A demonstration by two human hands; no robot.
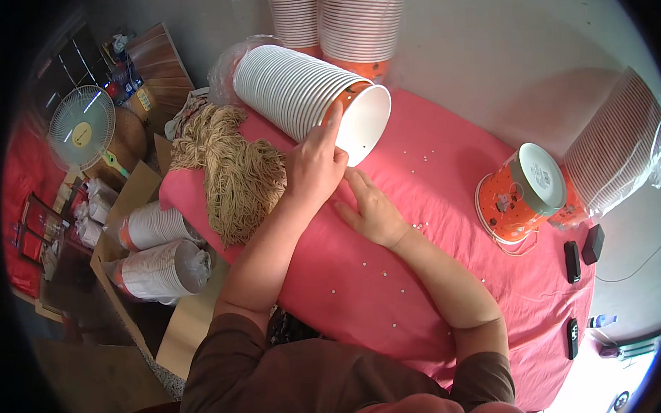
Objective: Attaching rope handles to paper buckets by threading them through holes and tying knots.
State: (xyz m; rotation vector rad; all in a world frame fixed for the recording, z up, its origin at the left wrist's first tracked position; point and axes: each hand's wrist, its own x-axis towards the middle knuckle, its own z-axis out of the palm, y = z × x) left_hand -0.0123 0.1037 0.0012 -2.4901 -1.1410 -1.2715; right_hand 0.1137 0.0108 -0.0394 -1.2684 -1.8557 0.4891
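Note:
A long stack of white and orange paper buckets (298, 89) lies on its side on the pink tablecloth (448, 167), its open mouth facing right. My left hand (315, 162) grips the rim of the end bucket (359, 120), thumb on the orange wall. My right hand (374, 212) rests flat on the cloth just below that bucket, fingers apart, holding nothing. A heap of tan string (230, 170) lies left of my left hand.
A lidded orange bucket (524, 191) lies on its side at the right, with a wrapped stack (620, 144) behind it. More stacks (337, 21) stand at the back. Small white bits dot the cloth. A cardboard box with stacks (158, 251) and a fan (80, 128) sit at the left.

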